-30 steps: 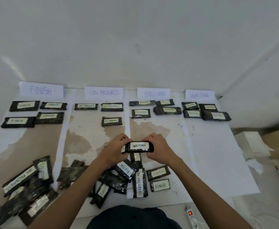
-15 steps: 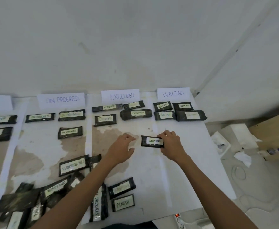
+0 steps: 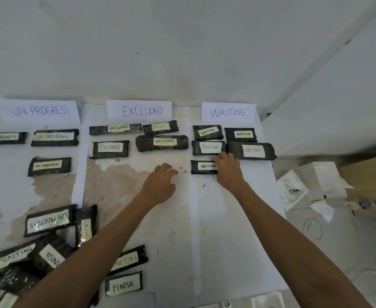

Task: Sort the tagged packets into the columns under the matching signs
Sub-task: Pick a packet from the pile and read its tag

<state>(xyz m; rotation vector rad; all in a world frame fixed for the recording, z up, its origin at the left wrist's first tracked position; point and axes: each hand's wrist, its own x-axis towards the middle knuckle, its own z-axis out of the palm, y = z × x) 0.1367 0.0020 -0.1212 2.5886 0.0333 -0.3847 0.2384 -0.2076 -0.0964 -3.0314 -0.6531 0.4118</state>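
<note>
WAITING-tagged packet is laid flat on the white counter in the third row under the WAITING sign, just below four other WAITING packets, with its right end covered by the right hand, whose fingers are curled onto it. Left hand is held over the bare stained patch below the EXCLUDED packets, fingers loosely spread and nothing gripped. Unsorted packets are seen heaped at the near left edge, tags mixed, partly hidden by the left forearm.
</note>
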